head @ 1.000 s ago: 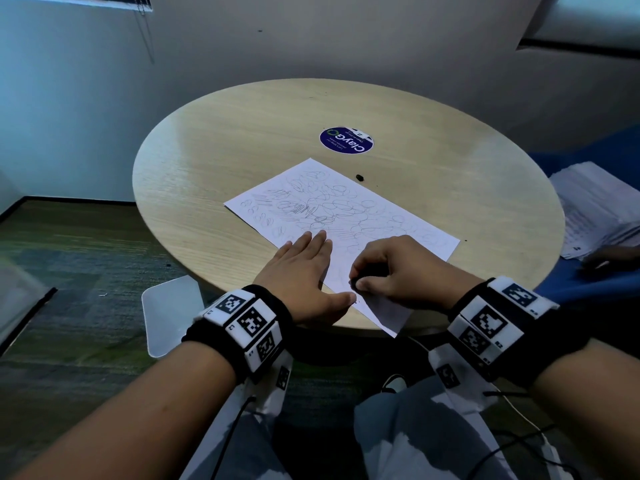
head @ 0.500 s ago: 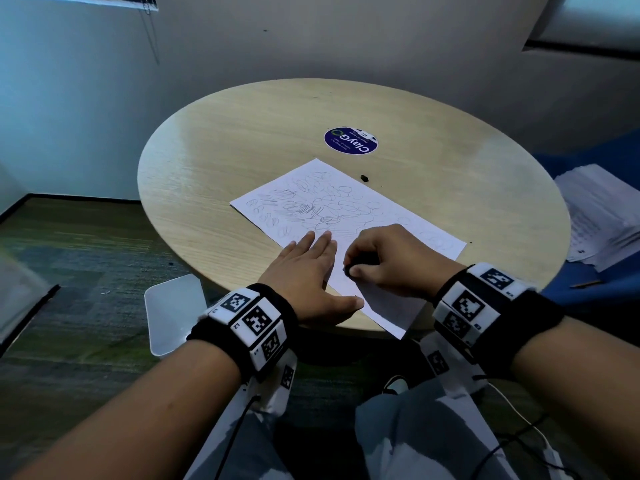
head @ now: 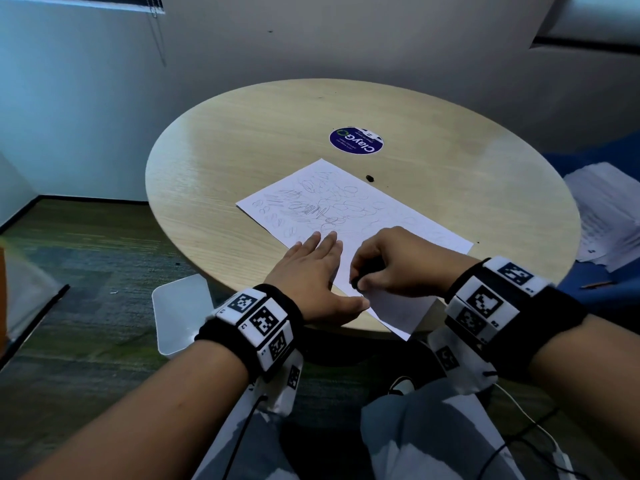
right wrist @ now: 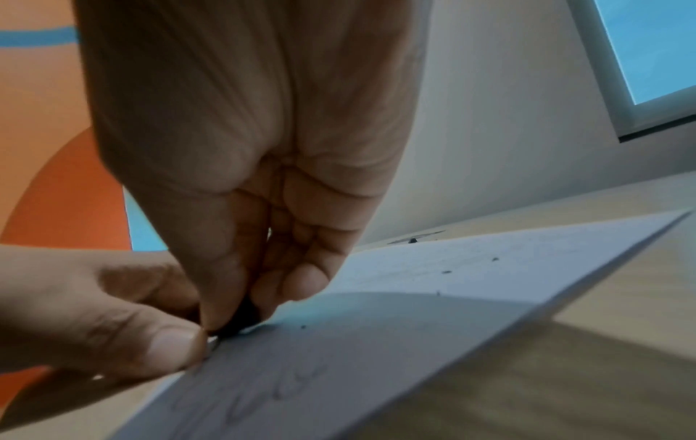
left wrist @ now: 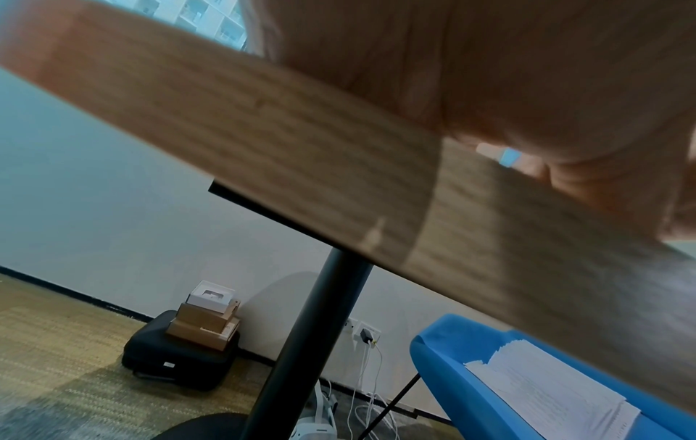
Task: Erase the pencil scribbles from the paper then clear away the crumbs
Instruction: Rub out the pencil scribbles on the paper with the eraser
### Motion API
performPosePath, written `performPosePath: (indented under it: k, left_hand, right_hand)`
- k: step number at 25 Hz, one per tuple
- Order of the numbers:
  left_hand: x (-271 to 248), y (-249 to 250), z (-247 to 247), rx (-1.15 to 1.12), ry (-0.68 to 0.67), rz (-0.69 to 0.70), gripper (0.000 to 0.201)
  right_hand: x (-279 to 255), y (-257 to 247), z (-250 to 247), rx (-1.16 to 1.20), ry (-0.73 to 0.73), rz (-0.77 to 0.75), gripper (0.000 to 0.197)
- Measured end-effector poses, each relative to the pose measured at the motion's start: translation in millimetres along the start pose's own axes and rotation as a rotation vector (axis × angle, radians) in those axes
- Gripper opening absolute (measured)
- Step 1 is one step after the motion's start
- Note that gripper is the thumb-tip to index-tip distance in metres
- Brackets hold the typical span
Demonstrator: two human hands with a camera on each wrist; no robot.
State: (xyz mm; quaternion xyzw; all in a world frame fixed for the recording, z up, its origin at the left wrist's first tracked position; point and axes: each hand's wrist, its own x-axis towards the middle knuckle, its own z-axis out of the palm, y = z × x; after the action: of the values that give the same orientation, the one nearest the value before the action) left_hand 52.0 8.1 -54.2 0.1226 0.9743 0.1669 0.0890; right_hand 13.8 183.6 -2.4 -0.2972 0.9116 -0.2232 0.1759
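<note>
Head cam looks down and forward over the round surface [head: 242, 140] from above. Left wrist cam sits low at the rim, peeking underneath. Right wrist cam hugs the paper [right wrist: 414, 342] super close; it shares that sheet with the head view.

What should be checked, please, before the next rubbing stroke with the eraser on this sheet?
1. Eraser gripped: ok; the right hand pinches the black eraser between thumb and fingertips.
2. Eraser on the paper: ok; its tip touches the sheet near the closest corner.
3. Sheet held down: ok; the left hand lies flat on its near edge, fingers straight.
4. Sheet fully on the table: not ok; the near corner overhangs the rim.
5. Scribbles left: not ok; most of the far half is still covered.
6. Crumbs: not ok; dark specks lie on the sheet.
</note>
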Motion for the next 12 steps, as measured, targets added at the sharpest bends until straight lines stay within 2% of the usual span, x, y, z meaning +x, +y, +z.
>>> performPosePath:
  k: [2,3,6,8,12]
  left_hand:
    - [0.2,0.8,-0.5,-0.001,0.0,0.003,0.108]
    - [0.0,0.3,-0.8,0.0,0.001,0.004,0.108]
    - [-0.4,0.3,-0.9,0.004,0.0,0.003,0.107]
    - [-0.4,0.6,-1.3,0.002,-0.001,0.003,0.107]
    - [-0.3,1.0,-2.2,0.004,-0.008,0.006,0.107]
  right_hand:
    - [-4.3,-1.9,-3.8,-0.035,-0.085,0.002,0.012]
    - [-3.1,-2.2,-3.4,-0.04,-0.064,0.001,0.011]
    - [6.6,-1.1,2.9,-0.056,0.12,0.005,0.01]
    - [7.4,-1.0,4.2,-0.052,0.158,0.013,0.01]
    - [-3.6,-5.4,-3.0,-0.045,-0.074,0.012,0.011]
